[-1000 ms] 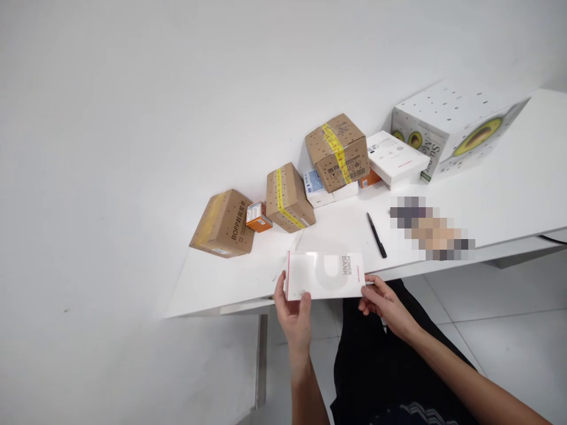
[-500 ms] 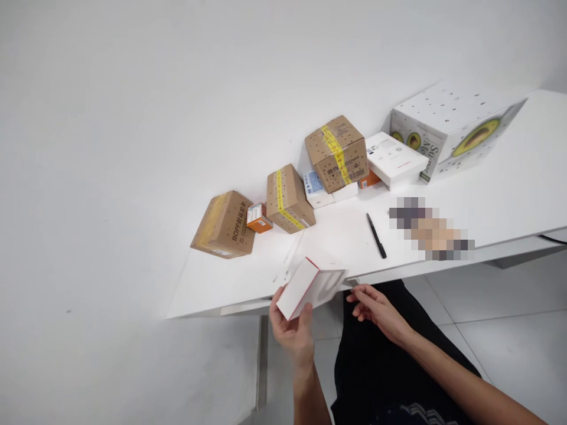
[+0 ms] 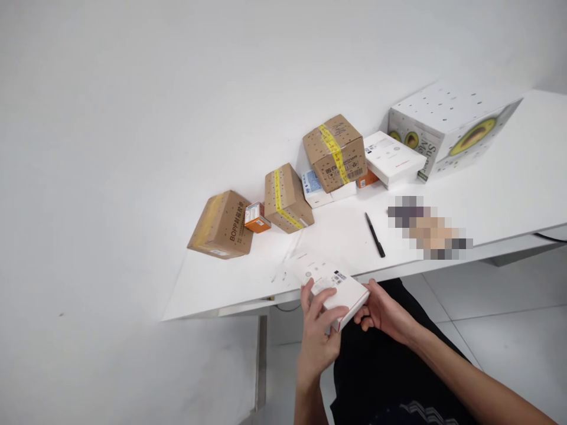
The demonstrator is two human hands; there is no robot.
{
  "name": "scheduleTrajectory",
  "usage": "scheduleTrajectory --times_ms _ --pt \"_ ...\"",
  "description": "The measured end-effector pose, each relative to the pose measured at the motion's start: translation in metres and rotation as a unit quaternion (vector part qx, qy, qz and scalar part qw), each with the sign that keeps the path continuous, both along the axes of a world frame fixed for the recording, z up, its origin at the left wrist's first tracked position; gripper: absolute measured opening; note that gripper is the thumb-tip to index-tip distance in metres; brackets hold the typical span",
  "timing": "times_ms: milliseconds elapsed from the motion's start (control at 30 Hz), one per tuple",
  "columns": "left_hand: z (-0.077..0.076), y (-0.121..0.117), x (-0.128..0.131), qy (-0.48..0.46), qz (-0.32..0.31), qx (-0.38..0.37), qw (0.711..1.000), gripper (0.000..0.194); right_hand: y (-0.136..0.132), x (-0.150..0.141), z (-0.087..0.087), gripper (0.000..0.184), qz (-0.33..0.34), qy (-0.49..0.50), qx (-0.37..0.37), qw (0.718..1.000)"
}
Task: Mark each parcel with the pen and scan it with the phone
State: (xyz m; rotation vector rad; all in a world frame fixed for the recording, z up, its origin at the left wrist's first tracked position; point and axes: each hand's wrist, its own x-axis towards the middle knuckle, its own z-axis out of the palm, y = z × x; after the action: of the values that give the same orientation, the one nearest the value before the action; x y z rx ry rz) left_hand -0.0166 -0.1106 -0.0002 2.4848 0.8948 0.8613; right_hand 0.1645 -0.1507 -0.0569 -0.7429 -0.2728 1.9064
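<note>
Head view: the left hand [image 3: 319,330] is gripping the white box [image 3: 337,290] above the table's [image 3: 230,286] near edge, fingers across its printed face. The right hand [image 3: 384,310] is curling at the box's right corner. Beyond, a pen [image 3: 375,235] is lying on the table; farther back, cartons [image 3: 289,198] and smaller packages [image 3: 393,158] are sitting near the wall [image 3: 133,106].

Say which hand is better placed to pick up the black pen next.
Probably the right hand: it is nearer the black pen, its fingers just by a corner of the white box, which the left hand grips.
</note>
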Motion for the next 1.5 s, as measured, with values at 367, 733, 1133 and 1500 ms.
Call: scheduleTrajectory --times_ms 367,733,1133,1500 --pt "-0.041 0.004 -0.022 -0.275 0.232 -0.269 0.893 0.039 0.003 0.0 -0.017 0.042 -0.031 -0.026 -0.055 0.998" --pt "-0.05 0.022 -0.006 -0.34 0.234 -0.423 0.807 0.06 0.003 0.006 -0.038 0.047 0.019 -0.201 -0.025 0.979" --pt "-0.032 0.01 0.005 -0.318 0.139 -0.431 0.833 0.054 0.033 0.072 0.031 0.029 -0.109 -0.72 0.136 0.672" --pt "-0.009 0.006 -0.003 -0.361 0.202 -0.34 0.844 0.064 0.095 0.084 0.031 0.054 0.091 -0.866 0.04 0.489"
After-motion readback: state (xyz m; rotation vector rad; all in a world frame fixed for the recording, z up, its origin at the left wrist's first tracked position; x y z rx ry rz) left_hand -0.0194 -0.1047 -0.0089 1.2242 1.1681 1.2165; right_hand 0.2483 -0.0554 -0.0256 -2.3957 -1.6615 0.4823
